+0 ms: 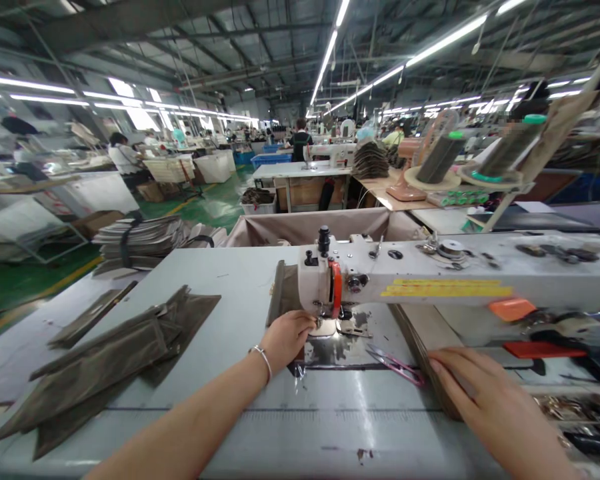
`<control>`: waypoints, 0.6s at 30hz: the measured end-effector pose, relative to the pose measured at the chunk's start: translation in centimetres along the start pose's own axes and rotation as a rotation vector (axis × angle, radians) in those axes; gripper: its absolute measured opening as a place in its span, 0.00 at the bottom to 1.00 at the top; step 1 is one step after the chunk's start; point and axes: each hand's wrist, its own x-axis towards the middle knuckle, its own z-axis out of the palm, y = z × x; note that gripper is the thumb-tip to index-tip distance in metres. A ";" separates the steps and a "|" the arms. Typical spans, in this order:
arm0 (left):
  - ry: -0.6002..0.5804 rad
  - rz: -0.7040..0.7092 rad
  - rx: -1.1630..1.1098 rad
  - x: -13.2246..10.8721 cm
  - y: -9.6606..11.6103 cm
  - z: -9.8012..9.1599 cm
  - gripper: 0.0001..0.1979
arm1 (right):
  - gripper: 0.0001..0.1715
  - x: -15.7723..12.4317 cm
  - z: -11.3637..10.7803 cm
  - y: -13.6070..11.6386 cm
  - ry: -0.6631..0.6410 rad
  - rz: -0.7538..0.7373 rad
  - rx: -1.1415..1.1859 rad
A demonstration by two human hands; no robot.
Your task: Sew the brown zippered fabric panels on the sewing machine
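Observation:
Beside the presser foot of the white sewing machine [340,280], my left hand [293,337] is closed, its fingertips pinching a dark brown fabric piece [286,293]. Part of that piece lies behind the machine head. My right hand [485,387] has its thumb and fingers closed on the edge of a stack of brown fabric pieces [415,340] under the machine arm. How many layers it grips is hidden. Pink-handled thread snips [397,365] lie between my hands, just left of the stack.
Loose brown fabric pieces [125,353] lie on the table's left side. A tied bundle [140,240] sits behind them. A fabric-lined bin [260,227] stands beyond the table. Thread cones [440,160] stand at the right rear. Metal parts [575,410] lie at the lower right.

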 end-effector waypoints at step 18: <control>-0.090 0.073 0.173 -0.5 -0.5 -2.2 0.10 | 0.11 2.5 5.9 -10.8 -0.124 -0.187 0.341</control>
